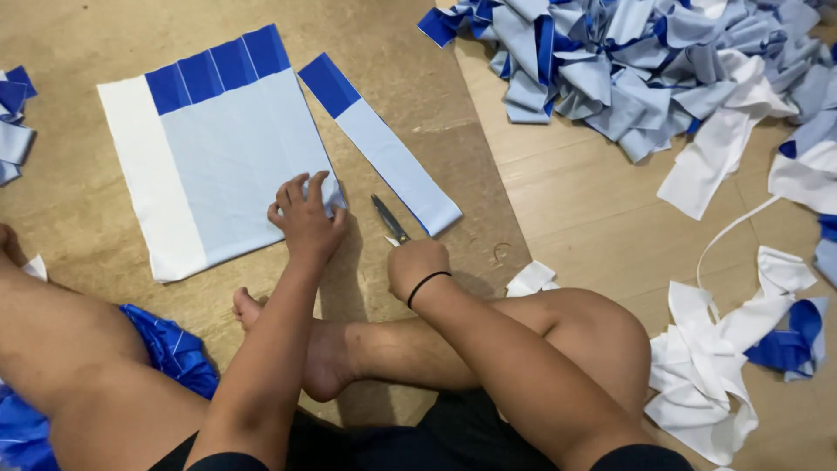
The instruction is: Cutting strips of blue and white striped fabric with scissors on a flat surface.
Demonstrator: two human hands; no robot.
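Seated on the floor, a person's left hand (305, 218) presses flat on a blue-and-white fabric sheet (214, 148) (one cut strip (379, 144) lies beside), right hand (417, 266) gripping scissors (389, 220), most uncut

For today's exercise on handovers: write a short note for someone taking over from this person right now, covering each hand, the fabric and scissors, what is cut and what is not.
Left hand: fingertips pressing the lower right corner of the fabric panel, holding nothing.
Right hand: closed on the scissors, blades pointing away.
Done: one cut strip lies beside the panel.
Left: the panel remains whole.
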